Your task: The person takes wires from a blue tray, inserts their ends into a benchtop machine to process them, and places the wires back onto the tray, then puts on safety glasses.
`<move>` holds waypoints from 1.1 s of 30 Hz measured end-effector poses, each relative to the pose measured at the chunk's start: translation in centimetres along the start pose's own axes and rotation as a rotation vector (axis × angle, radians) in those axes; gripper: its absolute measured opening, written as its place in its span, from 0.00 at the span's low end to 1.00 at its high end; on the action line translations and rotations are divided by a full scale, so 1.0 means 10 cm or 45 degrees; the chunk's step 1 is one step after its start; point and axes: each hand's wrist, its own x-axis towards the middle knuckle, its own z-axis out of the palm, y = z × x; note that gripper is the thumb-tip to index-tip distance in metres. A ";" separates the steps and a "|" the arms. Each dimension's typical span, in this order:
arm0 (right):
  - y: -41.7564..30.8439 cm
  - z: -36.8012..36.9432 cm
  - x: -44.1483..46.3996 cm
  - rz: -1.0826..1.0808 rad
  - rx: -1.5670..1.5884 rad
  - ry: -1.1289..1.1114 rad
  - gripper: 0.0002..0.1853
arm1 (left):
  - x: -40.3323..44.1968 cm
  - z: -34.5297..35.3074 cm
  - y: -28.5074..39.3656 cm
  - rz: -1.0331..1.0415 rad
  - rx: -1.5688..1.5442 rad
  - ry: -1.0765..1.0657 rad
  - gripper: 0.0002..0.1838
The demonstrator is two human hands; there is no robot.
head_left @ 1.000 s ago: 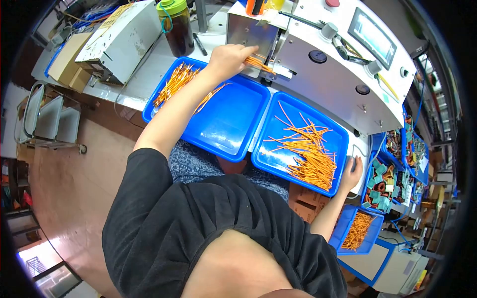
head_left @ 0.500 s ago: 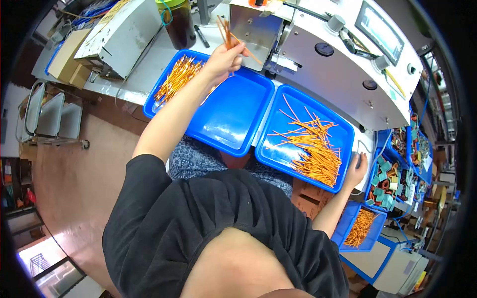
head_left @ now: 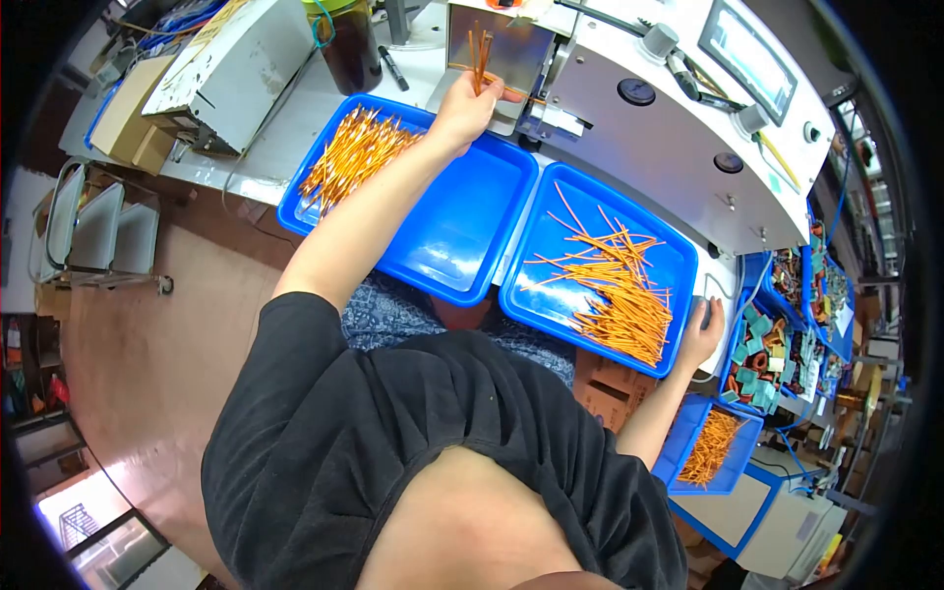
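Note:
My left hand (head_left: 466,110) is closed around a few short orange wires (head_left: 481,49), most of them pointing up. One wire lies crosswise from the fingers toward the metal fitting (head_left: 557,122) on the machine's front; whether it touches is unclear. Under my left forearm is a blue tray (head_left: 444,287) with a heap of orange wires (head_left: 359,152) with pale ends at its left. Another blue tray (head_left: 536,307) holds loose orange wires (head_left: 624,310). Beyond its right edge, my right hand (head_left: 699,344) curls over a small dark object (head_left: 705,315) that I cannot name for certain.
A white machine (head_left: 678,128) with a screen (head_left: 747,59) and knobs stands behind the trays. A dark jar (head_left: 349,49) and a black marker (head_left: 393,69) are at the back left. At right are bins of coloured parts (head_left: 762,359) and a smaller blue tray (head_left: 678,438) of wires.
My left hand has moved right, closer to the machine's fitting, and one wire now points across toward it. My right hand stays in place.

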 end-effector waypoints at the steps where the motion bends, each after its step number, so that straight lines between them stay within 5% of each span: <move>1: 0.02 0.00 0.01 -0.010 -0.004 -0.010 0.17 | 0.00 0.00 0.00 -0.001 -0.008 -0.004 0.07; 14: 0.08 0.02 0.02 -0.042 -0.033 -0.016 0.16 | -0.03 -0.02 -0.02 -0.150 0.383 0.190 0.17; 17: 0.07 0.00 0.00 -0.027 -0.018 -0.014 0.16 | -0.22 -0.13 0.01 -0.258 0.417 0.042 0.19; 20: 0.05 0.01 0.00 -0.019 -0.019 -0.018 0.17 | -0.59 -0.30 0.08 -0.090 0.607 -0.149 0.19; 22: 0.04 0.01 -0.01 -0.017 -0.019 -0.009 0.17 | -0.96 -0.32 0.23 -0.073 0.492 -0.186 0.16; 28: 0.08 0.02 0.00 -0.015 -0.039 -0.014 0.17 | -1.98 -0.09 0.36 -0.727 -0.428 -0.261 0.15; 31: 0.08 0.02 0.01 -0.019 -0.040 -0.027 0.18 | -2.07 -0.03 0.38 -0.765 -0.688 -0.488 0.09; 33: 0.06 0.03 0.02 -0.028 -0.032 -0.032 0.18 | -1.95 -0.01 0.40 -0.667 -0.483 -0.401 0.07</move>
